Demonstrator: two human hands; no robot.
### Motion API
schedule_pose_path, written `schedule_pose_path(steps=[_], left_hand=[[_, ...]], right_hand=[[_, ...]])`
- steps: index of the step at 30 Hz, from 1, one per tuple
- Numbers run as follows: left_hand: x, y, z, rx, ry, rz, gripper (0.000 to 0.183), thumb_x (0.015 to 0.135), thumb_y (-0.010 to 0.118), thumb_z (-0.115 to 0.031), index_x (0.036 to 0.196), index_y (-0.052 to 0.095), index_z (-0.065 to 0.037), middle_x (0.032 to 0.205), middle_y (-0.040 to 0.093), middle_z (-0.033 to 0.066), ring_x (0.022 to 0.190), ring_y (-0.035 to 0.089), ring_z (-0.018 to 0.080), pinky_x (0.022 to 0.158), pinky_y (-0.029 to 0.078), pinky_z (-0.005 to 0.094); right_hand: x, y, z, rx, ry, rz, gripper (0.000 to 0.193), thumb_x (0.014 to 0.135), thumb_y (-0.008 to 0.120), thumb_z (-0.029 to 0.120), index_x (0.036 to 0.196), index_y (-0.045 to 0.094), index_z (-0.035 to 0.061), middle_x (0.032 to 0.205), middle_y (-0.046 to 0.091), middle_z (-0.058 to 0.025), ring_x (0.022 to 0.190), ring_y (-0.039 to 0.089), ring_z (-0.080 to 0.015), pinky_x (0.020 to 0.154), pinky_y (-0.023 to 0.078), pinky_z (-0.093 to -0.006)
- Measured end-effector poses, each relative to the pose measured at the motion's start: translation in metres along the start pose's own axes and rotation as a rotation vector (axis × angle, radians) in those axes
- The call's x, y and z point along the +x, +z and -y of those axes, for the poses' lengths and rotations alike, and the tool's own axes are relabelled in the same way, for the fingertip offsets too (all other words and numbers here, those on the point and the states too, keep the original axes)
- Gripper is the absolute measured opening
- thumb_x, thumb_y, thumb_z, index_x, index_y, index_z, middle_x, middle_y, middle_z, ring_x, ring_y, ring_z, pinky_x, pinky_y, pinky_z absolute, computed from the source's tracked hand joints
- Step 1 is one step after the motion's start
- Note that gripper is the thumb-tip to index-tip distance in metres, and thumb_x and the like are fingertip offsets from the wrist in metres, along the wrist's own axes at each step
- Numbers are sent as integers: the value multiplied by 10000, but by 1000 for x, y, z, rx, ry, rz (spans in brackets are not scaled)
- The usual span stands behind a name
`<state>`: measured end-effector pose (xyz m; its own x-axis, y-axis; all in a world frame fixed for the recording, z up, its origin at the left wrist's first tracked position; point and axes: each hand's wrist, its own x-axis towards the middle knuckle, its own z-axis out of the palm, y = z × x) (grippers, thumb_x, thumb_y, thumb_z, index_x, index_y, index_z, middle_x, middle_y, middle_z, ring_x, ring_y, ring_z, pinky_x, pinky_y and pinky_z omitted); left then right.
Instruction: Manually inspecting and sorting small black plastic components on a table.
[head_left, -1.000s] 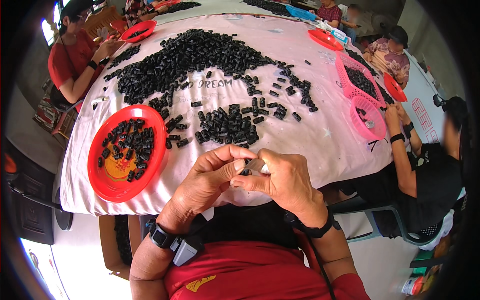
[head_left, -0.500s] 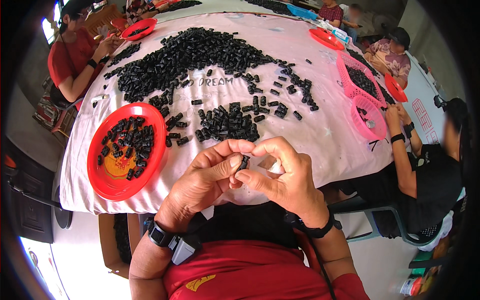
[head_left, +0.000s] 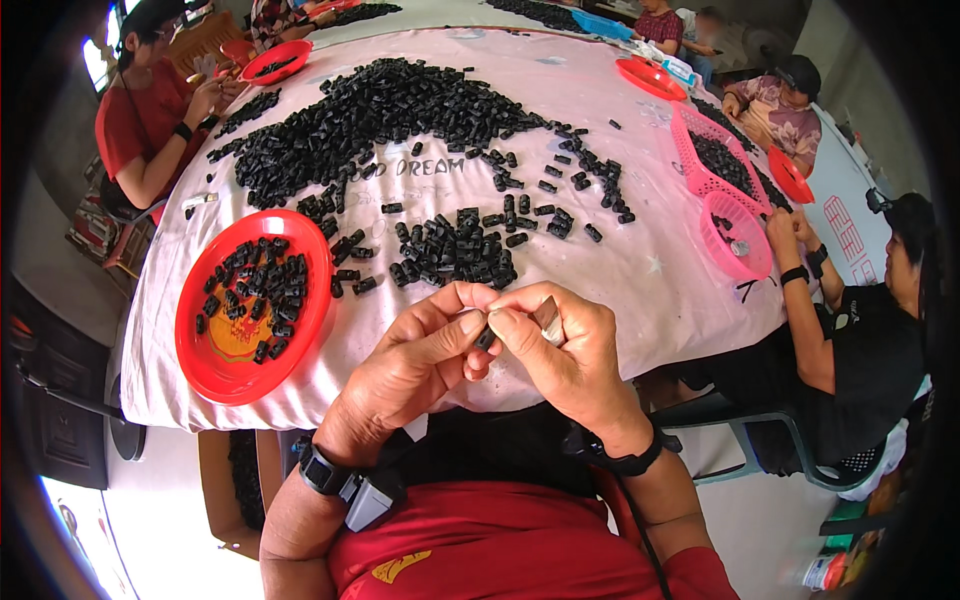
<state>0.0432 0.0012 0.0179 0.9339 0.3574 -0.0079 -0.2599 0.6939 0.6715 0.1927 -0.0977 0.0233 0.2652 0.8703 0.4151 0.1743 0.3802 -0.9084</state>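
Above the near table edge, my left hand (head_left: 412, 345) pinches a small black plastic part (head_left: 486, 338) between thumb and fingers. My right hand (head_left: 578, 355) meets it, its thumb and forefinger tips at the part's upper end. A small flat blade (head_left: 546, 312) with a white wrapped end is tucked in the curled fingers of my right hand; its far end is hidden. Just beyond my hands lies a small heap of similar black parts (head_left: 455, 250). On the left, a red plate (head_left: 190, 335) holds more of them.
A large mound of black parts (head_left: 375, 110) spreads over the pink tablecloth (head_left: 640, 280). Toward the right stand a pink basket (head_left: 690, 165) and a pink bowl (head_left: 715, 260). A person in black (head_left: 850, 340) sits at the right; another in red (head_left: 150, 130) works at the left.
My right thumb has shifted up from below the part to its top, and my right hand has turned slightly, showing more of the blade. My left hand keeps its pinch.
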Motion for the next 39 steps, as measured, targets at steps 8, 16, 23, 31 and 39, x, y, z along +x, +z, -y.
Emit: schedule_pose_path(steps=[8,16,23,31,39], left_hand=[[1,3,2,145,127,-40,270,952,601,-155,1191,535,-49,994,641,53,801,556,96,748,460,225],[1,2,0,149,183,-64,200,986,549,-200,1120,600,-60,853,655,25,716,543,74,708,459,215],[-1,1,0,192,186,-80,230,979,566,-223,1131,612,-57,843,641,7,713,532,58,690,446,196],[0,2,1,224,173,-83,244,957,597,-183,1163,608,-51,878,614,-12,770,538,58,734,453,203],[0,3,-1,219,174,-44,236,969,576,-190,1151,603,-42,933,618,2,833,560,75,765,450,212]], right_hand=[[1,1,3,-98,-65,-126,103,934,611,81,947,631,-19,683,673,-57,623,636,-61,547,487,-206],[-2,-3,9,-189,-8,-76,109,910,648,100,895,639,-7,619,638,-18,546,505,7,461,362,-190],[-3,-2,15,-241,-33,-26,85,900,647,78,924,631,-2,670,670,-48,604,585,-25,513,441,-205],[-4,-2,16,-358,-91,7,136,874,692,107,925,616,6,725,703,-98,645,685,-126,553,511,-243],[-2,-5,10,-411,-118,6,274,822,769,233,861,607,16,698,690,-118,603,686,-158,483,492,-268]])
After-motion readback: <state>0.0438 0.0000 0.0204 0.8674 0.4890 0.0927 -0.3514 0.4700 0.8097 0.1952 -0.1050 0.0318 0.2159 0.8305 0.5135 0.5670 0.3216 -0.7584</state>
